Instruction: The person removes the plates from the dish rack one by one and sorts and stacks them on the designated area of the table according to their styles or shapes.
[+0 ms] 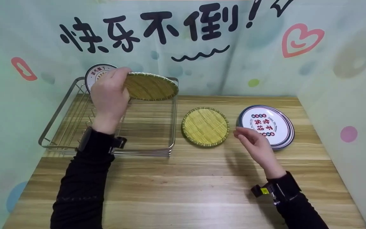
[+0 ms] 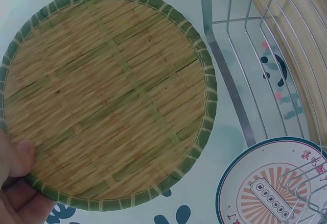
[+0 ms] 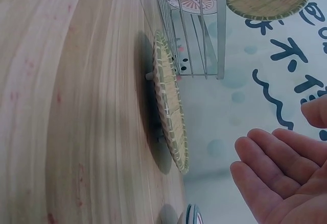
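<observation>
My left hand (image 1: 110, 95) pinches a round woven bamboo tray (image 1: 152, 86) by its edge and holds it tilted above the wire dish rack (image 1: 174, 127). In the left wrist view the tray's (image 2: 112, 101) green-bound rim and flat slatted face fill much of the frame. A white plate (image 1: 95, 74) with a dark rim stands upright in the rack's far left part, partly behind the left hand. My right hand (image 1: 257, 148) hovers with relaxed fingers and holds nothing, just in front of white printed plates (image 1: 278, 124) stacked on the table.
A second round woven tray (image 1: 206, 126) lies on the wooden table (image 1: 183, 190) between the rack and the stacked plates; small feet under it show in the right wrist view. Printed curtain walls (image 1: 202, 76) close off the back and both sides.
</observation>
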Demonstrator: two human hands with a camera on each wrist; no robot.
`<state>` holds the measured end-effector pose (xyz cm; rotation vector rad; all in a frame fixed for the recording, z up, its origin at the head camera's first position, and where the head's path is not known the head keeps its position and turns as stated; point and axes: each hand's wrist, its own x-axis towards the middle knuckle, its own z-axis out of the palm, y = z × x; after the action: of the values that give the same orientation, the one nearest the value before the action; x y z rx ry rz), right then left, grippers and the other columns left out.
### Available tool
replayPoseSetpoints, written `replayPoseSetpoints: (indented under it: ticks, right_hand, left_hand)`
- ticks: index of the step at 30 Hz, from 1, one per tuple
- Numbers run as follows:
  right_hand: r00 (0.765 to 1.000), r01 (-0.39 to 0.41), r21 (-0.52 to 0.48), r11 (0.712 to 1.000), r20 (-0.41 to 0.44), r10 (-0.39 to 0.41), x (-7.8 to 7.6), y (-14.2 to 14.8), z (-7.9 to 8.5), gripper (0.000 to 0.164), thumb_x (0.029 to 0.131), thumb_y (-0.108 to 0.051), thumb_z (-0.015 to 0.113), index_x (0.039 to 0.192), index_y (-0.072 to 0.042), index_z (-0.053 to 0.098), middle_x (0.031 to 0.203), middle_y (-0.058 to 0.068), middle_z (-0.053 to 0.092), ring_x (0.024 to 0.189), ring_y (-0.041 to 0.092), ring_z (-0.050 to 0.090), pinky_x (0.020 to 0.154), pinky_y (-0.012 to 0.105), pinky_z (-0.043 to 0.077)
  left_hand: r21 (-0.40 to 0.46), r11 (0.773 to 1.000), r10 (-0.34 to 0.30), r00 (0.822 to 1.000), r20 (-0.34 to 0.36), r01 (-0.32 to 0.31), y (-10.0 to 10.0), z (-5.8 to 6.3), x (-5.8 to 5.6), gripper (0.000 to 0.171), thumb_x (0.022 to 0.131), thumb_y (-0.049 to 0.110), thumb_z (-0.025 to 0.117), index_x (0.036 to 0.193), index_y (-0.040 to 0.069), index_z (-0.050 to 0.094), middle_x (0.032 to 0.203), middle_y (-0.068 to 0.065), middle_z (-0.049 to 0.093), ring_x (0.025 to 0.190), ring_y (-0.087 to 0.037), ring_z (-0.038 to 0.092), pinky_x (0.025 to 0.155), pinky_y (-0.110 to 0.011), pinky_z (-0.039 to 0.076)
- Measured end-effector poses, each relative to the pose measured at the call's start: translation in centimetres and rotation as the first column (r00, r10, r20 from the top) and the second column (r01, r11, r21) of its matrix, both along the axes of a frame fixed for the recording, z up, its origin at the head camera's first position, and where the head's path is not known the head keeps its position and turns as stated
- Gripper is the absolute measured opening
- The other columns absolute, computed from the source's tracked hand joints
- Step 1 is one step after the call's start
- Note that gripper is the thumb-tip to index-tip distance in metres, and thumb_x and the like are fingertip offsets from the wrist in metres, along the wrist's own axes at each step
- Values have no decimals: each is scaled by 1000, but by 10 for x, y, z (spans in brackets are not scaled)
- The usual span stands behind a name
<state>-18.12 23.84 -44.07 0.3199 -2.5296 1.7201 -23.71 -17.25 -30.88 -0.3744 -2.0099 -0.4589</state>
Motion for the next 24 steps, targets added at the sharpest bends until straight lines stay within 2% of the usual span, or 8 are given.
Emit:
replayPoseSetpoints:
  ticks: [6, 9, 13, 18, 24]
  right_hand:
    - [1000, -8, -12, 1000, -15, 8, -1, -6, 0, 35, 99, -9, 60, 129, 9, 58, 121, 22, 66, 110, 13, 64, 96, 20, 48]
    - [1000, -18, -39, 999, -12, 18, -1, -10, 1, 35, 99, -7, 60, 129, 9, 58, 121, 24, 65, 113, 25, 64, 96, 20, 49]
    - [999, -35, -60, 998, -4, 35, -1, -17, 4, 35, 98, -6, 60, 131, 7, 58, 122, 23, 65, 116, 31, 62, 97, 21, 48]
    - [999, -45, -40, 998, -24, 44, -3, -25, 6, 37, 96, -8, 64, 131, 5, 59, 123, 18, 66, 116, 26, 62, 97, 21, 48]
    - [996, -64, -94, 993, -73, 58, -3, -37, 12, 40, 94, -2, 66, 132, 7, 57, 124, 18, 66, 116, 28, 62, 97, 26, 50]
  left_hand:
    - [46, 999, -11, 1000, 13, 10, 1, 2, 5, 34, 79, -20, 51, 99, 0, 71, 90, -16, 73, 71, -33, 68, 59, -41, 55]
    - [57, 998, -37, 999, 21, 36, 3, 3, 7, 26, 84, -16, 55, 99, -1, 70, 91, -16, 73, 74, -32, 69, 64, -40, 57]
    - [59, 997, -60, 998, 34, 58, 5, 3, 9, 21, 87, -12, 58, 100, -1, 70, 94, -16, 74, 79, -31, 71, 69, -40, 58]
    - [61, 995, -83, 996, 39, 80, 8, 2, 11, 18, 88, -10, 59, 100, -2, 70, 94, -17, 73, 80, -31, 71, 69, -40, 59]
    - [63, 990, -131, 991, 29, 129, 19, 4, 16, 17, 88, -11, 58, 97, -3, 69, 89, -17, 73, 69, -30, 69, 62, -38, 58]
